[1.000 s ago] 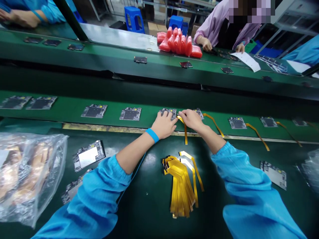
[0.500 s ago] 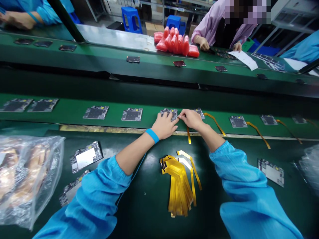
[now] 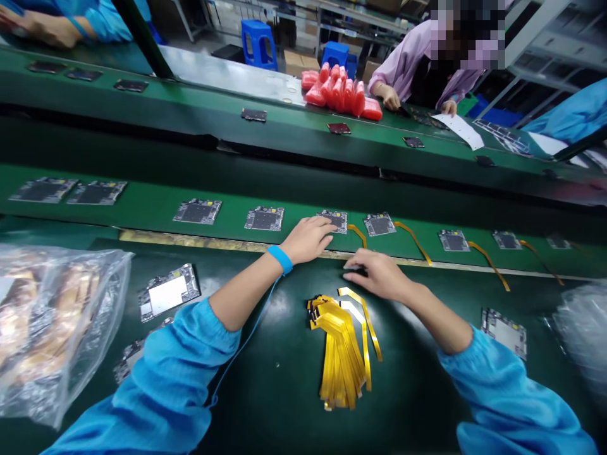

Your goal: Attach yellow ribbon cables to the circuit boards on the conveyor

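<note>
Ahead of you run 2 green conveyor belts, with a dark table nearest you. Behind the far belt stand 2 blue stools, cardboard boxes and metal shelving.

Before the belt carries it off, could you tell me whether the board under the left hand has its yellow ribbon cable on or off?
On: a yellow ribbon cable curves out from the board by the left hand.

Circuit board flat on green belt (yellow flex cable attached).
</note>
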Action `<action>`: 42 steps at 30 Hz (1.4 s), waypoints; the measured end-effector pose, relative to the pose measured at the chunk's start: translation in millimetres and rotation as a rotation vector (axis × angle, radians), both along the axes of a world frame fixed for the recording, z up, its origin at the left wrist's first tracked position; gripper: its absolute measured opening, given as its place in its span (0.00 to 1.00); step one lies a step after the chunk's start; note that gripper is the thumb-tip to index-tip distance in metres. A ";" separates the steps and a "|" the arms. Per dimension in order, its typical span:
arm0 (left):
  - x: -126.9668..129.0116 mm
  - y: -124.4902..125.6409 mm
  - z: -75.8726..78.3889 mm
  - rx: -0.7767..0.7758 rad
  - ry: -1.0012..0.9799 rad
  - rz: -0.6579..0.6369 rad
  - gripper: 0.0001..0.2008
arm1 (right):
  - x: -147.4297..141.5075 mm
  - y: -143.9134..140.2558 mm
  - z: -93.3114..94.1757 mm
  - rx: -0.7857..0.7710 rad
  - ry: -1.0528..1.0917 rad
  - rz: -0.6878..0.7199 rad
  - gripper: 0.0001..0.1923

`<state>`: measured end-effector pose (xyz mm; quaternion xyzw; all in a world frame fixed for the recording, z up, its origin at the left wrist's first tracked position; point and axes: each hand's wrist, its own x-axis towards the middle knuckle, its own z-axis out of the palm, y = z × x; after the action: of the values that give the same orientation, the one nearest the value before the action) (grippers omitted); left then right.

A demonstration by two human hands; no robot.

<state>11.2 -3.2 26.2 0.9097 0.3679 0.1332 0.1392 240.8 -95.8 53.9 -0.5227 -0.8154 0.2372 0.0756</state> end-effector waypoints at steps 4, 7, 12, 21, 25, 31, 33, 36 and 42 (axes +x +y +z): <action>-25.4 4.1 2.6 0.029 -0.013 0.099 0.18 | -6.0 -24.2 1.5 -0.080 -0.077 0.073 0.10; -52.0 15.7 3.3 0.029 -0.022 0.247 0.16 | -4.2 -28.2 -2.7 -0.107 -0.063 0.081 0.03; -85.2 34.7 2.7 -0.012 0.001 0.455 0.12 | 5.9 -25.2 -5.9 -0.137 0.032 0.025 0.04; -61.7 36.6 8.4 -0.115 0.189 0.453 0.05 | -1.2 13.9 -7.9 -0.111 0.375 -0.181 0.16; -50.9 37.9 4.3 -0.070 0.217 0.450 0.06 | -17.9 34.5 -11.8 -0.128 0.427 -0.200 0.17; -43.1 38.8 4.6 -0.074 0.201 0.467 0.05 | -43.9 68.2 -21.2 -0.152 0.489 -0.222 0.16; -44.8 38.6 5.9 -0.102 0.191 0.471 0.05 | -53.5 80.4 -27.4 -0.152 0.506 -0.251 0.14; -52.3 37.5 5.2 -0.129 0.148 0.430 0.05 | -68.9 96.4 -36.0 -0.130 0.500 -0.289 0.12; -65.9 32.6 -6.2 -0.092 0.039 0.296 0.08 | -89.5 112.9 -40.6 -0.093 0.339 -0.412 0.09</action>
<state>-54.7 29.4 20.0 0.8406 0.5064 0.1175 0.1525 151.3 17.1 13.4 -0.6333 -0.6557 0.3383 0.2334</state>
